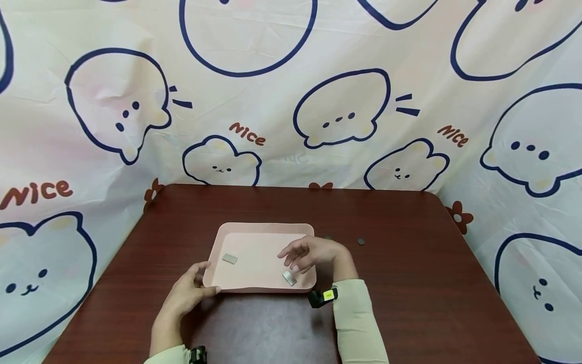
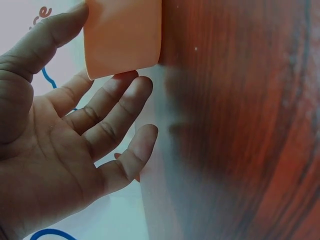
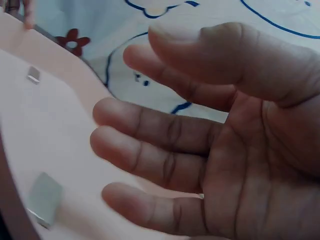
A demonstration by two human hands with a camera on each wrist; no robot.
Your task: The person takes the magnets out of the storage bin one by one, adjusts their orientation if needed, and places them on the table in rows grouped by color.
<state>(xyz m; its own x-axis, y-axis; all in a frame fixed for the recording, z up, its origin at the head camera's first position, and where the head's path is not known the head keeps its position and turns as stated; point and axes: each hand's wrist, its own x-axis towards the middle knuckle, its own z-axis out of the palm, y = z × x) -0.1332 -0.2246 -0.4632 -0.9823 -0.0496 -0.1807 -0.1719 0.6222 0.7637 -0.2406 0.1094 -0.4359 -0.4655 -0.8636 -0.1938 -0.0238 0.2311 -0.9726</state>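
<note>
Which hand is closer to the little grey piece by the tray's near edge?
Right. The right hand hovers just above the small grey rectangular piece in the pink plastic tray; the left hand holds the tray's left corner.

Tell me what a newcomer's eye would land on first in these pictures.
First the pink tray in the middle of the dark wooden table, with two small grey metal pieces lying in it, one at its left, one near its front right corner. The left hand holds the tray's front left corner, and the right hand hovers open above the tray's right side. Behind stands a cartoon-animal backdrop printed "Nice".
</note>
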